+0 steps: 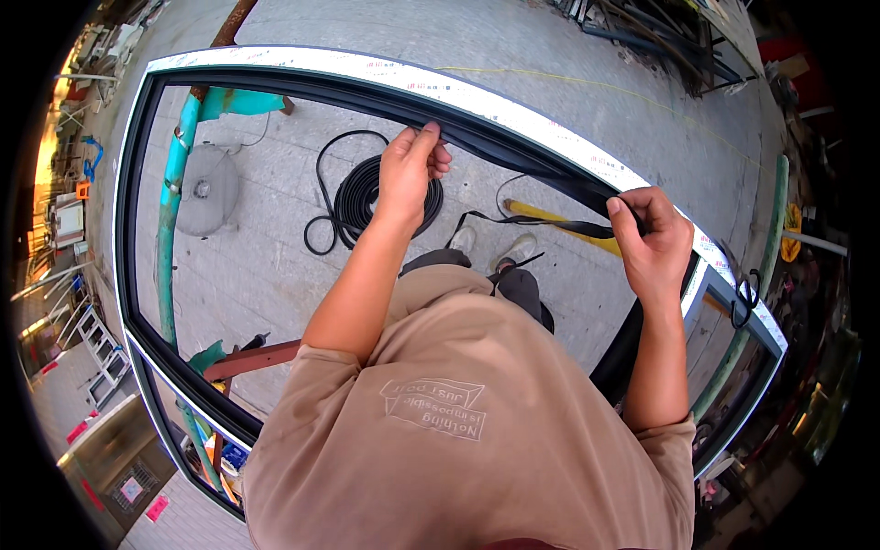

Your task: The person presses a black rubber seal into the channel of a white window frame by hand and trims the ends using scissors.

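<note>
A large window frame [513,115], white-filmed outside with black inner edges, lies raised around me. Along its far side runs a black rubber strip [513,163], partly hanging off the inner edge. My left hand [411,170] has its fingers curled and its thumb pressed on the strip near the middle of that side. Farther right, my right hand [653,240] pinches the strip against the frame, thumb on the inner side and fingers over the top. From there a loose tail of strip hangs inward. Black-handled scissors [747,301] rest on the frame to the right of that hand.
A coil of black strip [353,203] lies on the concrete floor inside the frame. Green pipes [168,220] support the frame at left and right. A round grey base [206,190] and a yellow pole [564,225] are below. Metal scraps [655,41] lie at the far right.
</note>
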The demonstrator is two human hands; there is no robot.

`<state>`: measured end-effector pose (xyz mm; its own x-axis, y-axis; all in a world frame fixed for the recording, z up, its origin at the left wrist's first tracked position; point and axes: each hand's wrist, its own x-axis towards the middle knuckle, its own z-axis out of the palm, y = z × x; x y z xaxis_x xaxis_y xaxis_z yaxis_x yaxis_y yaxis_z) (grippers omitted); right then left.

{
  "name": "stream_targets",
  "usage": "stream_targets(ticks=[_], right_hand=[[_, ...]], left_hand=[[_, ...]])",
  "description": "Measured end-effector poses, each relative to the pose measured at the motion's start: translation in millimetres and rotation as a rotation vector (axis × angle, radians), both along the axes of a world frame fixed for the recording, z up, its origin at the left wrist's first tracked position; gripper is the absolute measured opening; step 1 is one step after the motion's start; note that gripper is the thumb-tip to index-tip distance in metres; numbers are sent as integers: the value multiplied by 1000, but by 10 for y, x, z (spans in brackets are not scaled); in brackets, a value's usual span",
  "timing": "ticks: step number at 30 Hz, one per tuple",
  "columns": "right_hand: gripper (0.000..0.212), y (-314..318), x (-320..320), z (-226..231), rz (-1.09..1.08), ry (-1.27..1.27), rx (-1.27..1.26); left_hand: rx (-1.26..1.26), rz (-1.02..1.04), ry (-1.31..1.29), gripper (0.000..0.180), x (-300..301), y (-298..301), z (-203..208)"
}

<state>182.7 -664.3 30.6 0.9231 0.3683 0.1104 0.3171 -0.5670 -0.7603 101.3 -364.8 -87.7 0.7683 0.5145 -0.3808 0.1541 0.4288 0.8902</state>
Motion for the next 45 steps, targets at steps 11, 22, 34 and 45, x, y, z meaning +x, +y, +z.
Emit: stream_targets(ticks=[11, 22, 34, 45], right_hand=[[18, -17, 16, -6, 1, -16, -13], [16, -31, 19, -43, 3, 10, 27], [17, -19, 15, -27, 5, 2, 29], [18, -32, 20, -44, 6, -8, 23]], left_hand=[[44, 75, 25, 30, 28, -80, 39], [121, 121, 15, 25, 48, 132, -38], [191, 224, -16, 30, 42, 302, -76], [10, 216, -38, 38, 16, 408, -83]])
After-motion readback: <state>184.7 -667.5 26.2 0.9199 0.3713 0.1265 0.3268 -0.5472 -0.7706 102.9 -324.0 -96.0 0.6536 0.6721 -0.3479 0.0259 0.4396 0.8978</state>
